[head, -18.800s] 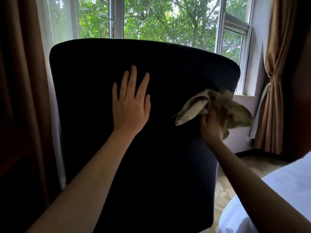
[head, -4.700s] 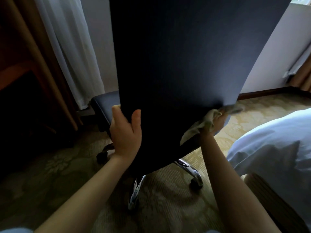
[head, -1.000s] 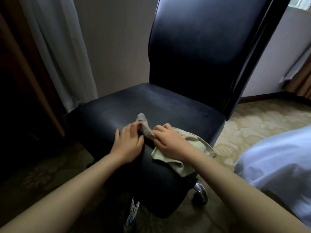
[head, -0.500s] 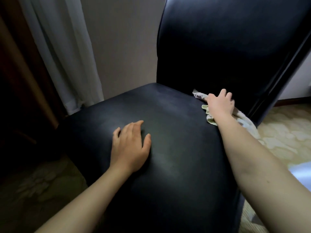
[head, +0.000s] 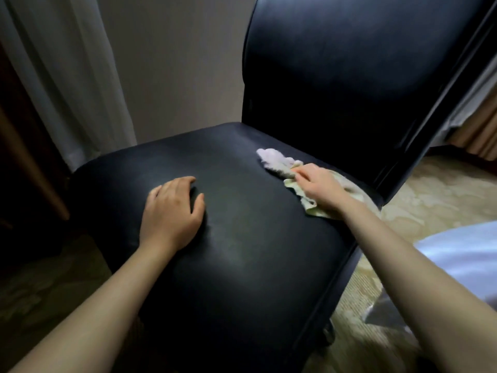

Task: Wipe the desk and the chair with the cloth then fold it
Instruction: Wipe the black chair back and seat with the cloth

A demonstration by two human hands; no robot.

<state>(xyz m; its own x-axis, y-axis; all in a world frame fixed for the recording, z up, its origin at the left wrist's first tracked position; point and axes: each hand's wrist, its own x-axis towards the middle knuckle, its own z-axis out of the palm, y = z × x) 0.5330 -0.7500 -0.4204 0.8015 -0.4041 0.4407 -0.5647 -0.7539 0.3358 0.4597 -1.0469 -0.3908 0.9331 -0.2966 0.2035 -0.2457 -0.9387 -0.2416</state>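
A dark leather chair fills the view, its seat facing me and its tall backrest rising at the upper right. A crumpled pale cloth lies on the right rear part of the seat, close to the backrest. My right hand lies on top of the cloth and grips it, fingers curled into the fabric. My left hand rests on the left middle of the seat with fingers loosely bent, holding nothing. The desk is out of view.
A white sheer curtain hangs at the left beside a beige wall. Dark wooden furniture stands at the far left. Patterned carpet lies to the right, and a white bed edge juts in at the lower right.
My right hand has slid the cloth from the seat's rear corner at the backrest toward me and slightly left. My left hand stays on the seat, its fingers a little more curled.
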